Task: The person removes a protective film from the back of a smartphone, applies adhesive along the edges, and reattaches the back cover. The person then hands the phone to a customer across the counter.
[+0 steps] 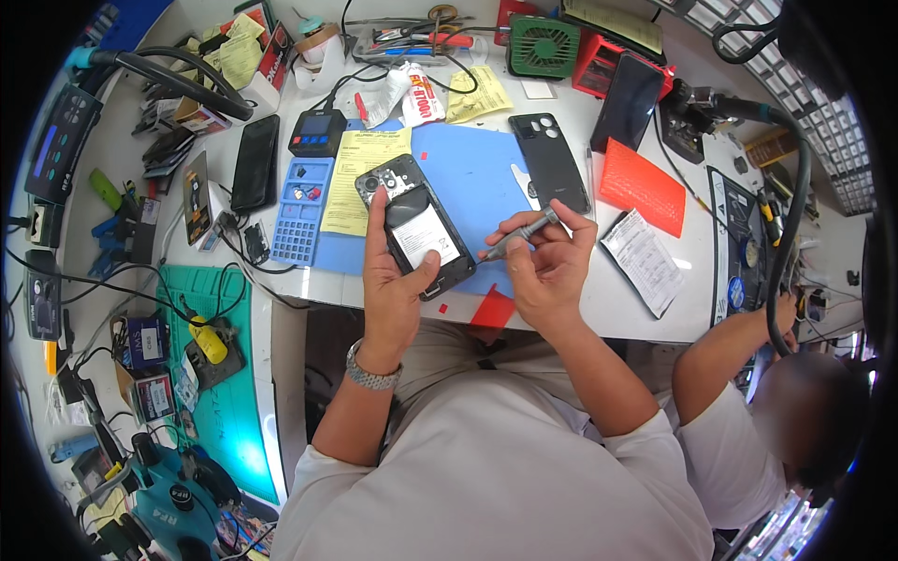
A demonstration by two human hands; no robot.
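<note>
Phone (pixel 423 234), back cover removed, sits in my left hand (pixel 393 290) above the front edge of the tabletop (pixel 608 309). My left grip is closed on it: the index finger runs up its left side toward the camera cluster, the thumb presses across its lower right corner, and the body lies tilted, camera end away from me. A white-labelled battery fills the middle of the open back.

My right hand (pixel 552 266) holds a slim grey screwdriver (pixel 519 234); this grip is closed on the shaft between thumb and fingertips. The tool lies nearly level, tip pointing left, close to the phone's right edge; I cannot tell whether the tip touches it.

Under and behind the phone lies a blue work mat (pixel 477 178), with a yellow form (pixel 360 178) at its left and a blue compartment tray (pixel 301 210) just beside that. The detached black back cover (pixel 550 161) lies on the mat's right edge, well apart from the phone. A red textured pad (pixel 641 187) and a printed paper slip (pixel 644 260) lie further right. A second black phone (pixel 254 162) lies left of the tray. A small green fan (pixel 543 45) stands at the far side.

A green mat (pixel 224 393) covers the lower bench to my left, carrying a yellow-handled tool. Another person's arm (pixel 725 351) reaches onto the tabletop at my right.
</note>
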